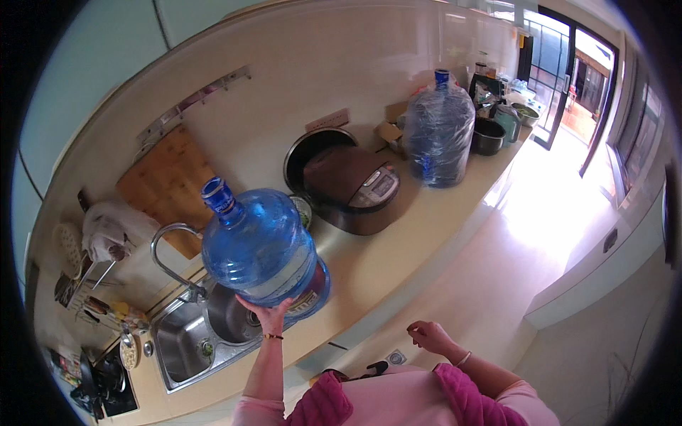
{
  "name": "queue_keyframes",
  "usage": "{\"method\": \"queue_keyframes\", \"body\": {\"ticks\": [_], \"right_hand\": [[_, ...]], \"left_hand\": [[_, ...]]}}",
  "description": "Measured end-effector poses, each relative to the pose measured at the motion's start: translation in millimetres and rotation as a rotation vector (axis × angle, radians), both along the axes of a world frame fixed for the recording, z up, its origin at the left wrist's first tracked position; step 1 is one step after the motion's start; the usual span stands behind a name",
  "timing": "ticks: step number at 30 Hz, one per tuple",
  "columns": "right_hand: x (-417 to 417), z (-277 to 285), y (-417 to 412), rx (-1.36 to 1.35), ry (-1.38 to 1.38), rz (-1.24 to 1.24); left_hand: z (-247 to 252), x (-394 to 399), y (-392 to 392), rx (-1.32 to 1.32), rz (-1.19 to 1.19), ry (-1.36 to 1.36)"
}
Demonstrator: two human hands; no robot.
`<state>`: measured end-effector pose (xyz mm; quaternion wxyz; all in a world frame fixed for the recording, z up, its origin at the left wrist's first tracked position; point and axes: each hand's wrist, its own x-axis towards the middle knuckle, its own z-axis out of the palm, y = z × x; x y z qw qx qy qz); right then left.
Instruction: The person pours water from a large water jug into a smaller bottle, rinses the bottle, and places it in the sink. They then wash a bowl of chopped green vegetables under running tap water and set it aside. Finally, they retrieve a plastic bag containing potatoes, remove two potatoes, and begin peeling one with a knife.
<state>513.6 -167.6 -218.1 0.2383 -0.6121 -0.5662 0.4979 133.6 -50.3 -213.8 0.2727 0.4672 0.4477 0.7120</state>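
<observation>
A large blue plastic water-cooler bottle [261, 245] stands tilted on the counter, beside the double-bowl steel sink, its neck pointing up and left. My left hand [269, 314] is pressed against the lower side of this bottle, fingers spread on its wall. Out over the floor, to the right of the counter, my right hand [426, 336] hangs with fingers curled and touches nothing; whether they are fully closed is hard to tell. Behind the bottle sits a brown rice cooker [351, 186]. Farther right on the counter, a second water bottle [439, 133] stands upright in clear plastic wrap.
The steel sink [184, 341] with a curved faucet [170, 226] lies left of the bottle. A wooden cutting board [168, 186] leans on the wall. A dark pot [487, 137] stands beyond the wrapped bottle. An open door [591, 96] is at far right.
</observation>
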Motion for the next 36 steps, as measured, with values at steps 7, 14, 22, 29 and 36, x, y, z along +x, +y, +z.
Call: {"method": "queue_keyframes", "body": {"ticks": [7, 14, 22, 29, 36], "right_hand": [[48, -29, 42, 0.12, 0.048, 0.016], [120, -5, 109, 0.323, 0.042, -0.081], [321, 32, 230, 0.245, 0.027, -0.328], [563, -9, 296, 0.09, 0.1, -0.588], [825, -42, 438, 0.358, -0.788, -0.137]], "left_hand": [[11, 53, -14, -0.074, 0.125, -0.023], [-156, 160, 12, -0.974, -0.331, 0.25], [-64, 442, 195, -0.423, -0.854, 0.383], [40, 668, 280, -0.13, -1.231, 0.703], [93, 847, 353, 0.258, -1.06, 0.745]]}}
